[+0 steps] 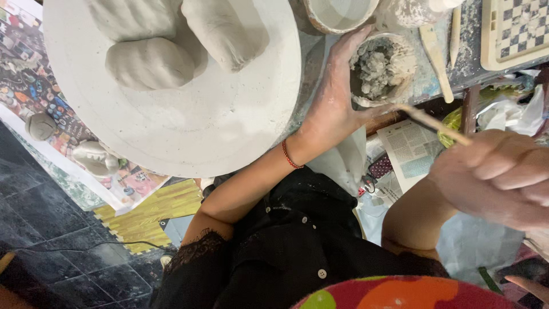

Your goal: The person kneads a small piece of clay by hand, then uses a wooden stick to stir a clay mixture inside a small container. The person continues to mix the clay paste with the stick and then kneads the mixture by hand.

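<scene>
Round white board [189, 131] at left, carrying grey clay lumps [151, 62]. Left hand [331, 97] stretched forward, fingers spread flat against small bowl of wet clay [380, 68] on cluttered tabletop [469, 51]. Right hand [500, 177], near camera, fingers clamped round thin wooden stick [432, 123], tip at bowl's rim.

Clay lumps [171, 40] lie on the round board [217, 126], bowl [380, 71] right of it.
</scene>
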